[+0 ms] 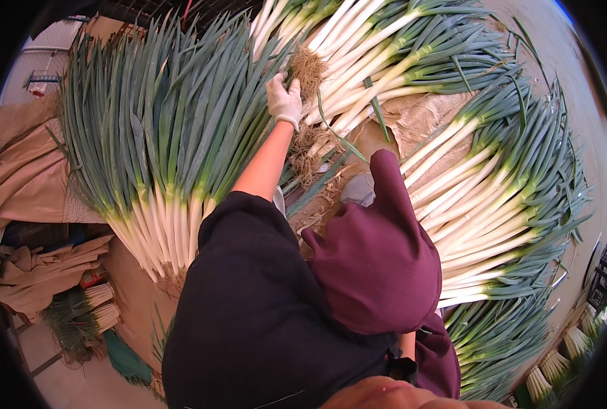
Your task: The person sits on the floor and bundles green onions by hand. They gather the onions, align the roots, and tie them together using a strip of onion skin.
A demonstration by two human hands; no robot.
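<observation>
My left hand (285,99), in a pale glove, reaches forward to the shaggy brown roots (308,69) of a pile of Welsh onions (365,56). Its thumb lies against or just beside the roots, with the fingertips curled near green leaves; whether they grip anything is unclear. Left of the forearm, a broad stack of Welsh onions (170,133) has its leaves pointing away and its white stalks towards me. Another pile of Welsh onions (472,220) fans out to the right, roots inward. My right hand is out of view, behind the burgundy apron (380,271).
A grey shoe (358,189) stands among loose peelings and roots. Brown cloth (27,168) drapes at the left, above a folded brown stack (53,271). Bundled onions (101,307) lie at lower left, more bundles (554,365) at lower right. A black crate (602,281) sits at the right.
</observation>
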